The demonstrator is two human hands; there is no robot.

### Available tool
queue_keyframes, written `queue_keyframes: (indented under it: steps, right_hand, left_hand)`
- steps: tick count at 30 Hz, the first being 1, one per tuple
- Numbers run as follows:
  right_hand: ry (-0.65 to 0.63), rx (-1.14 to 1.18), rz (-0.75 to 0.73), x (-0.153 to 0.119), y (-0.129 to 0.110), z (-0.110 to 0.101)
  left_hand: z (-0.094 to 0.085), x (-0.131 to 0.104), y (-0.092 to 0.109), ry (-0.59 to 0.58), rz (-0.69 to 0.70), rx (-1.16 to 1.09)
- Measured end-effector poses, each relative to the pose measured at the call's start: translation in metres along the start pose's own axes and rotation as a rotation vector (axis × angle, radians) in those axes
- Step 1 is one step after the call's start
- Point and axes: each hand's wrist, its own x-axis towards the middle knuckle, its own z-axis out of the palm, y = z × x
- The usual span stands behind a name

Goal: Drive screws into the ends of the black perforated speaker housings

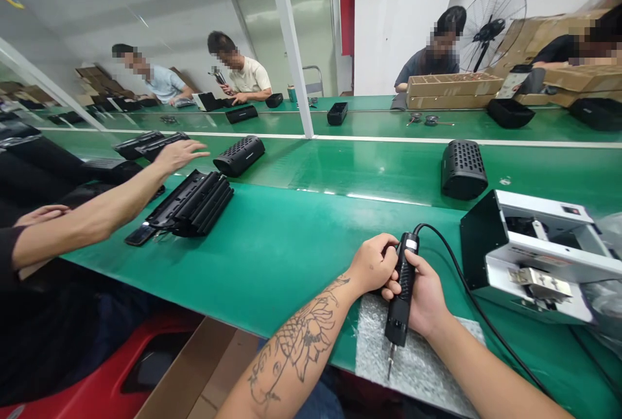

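Over the grey mat [372, 351], the right hand's [430, 296] grip was wrapped round the electric screwdriver [400, 315], bit down, probably for steadiness. By the mat's far edge curled the left hand [374, 265], its hold unclear. Right of the mat stood a machine [539, 257], seemingly within reach.

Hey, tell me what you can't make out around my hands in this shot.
All in the head view:
What the left hand grips: hidden by its fingers and the corded tool.
Some fingertips of the right hand: behind the tool and left hand.
The bit's tip shape: too small.
Lettering on the machine: blurred.
Clear plastic: cut off by the right edge.
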Motion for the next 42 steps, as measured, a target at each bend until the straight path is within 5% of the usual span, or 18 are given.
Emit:
queue_keyframes:
  steps: [42]
  right_hand:
    - [-0.085,0.012,-0.037,0.006,0.004,-0.011]
  left_hand:
    - [-0.001,0.0,0.001,-0.009,0.0,0.0]
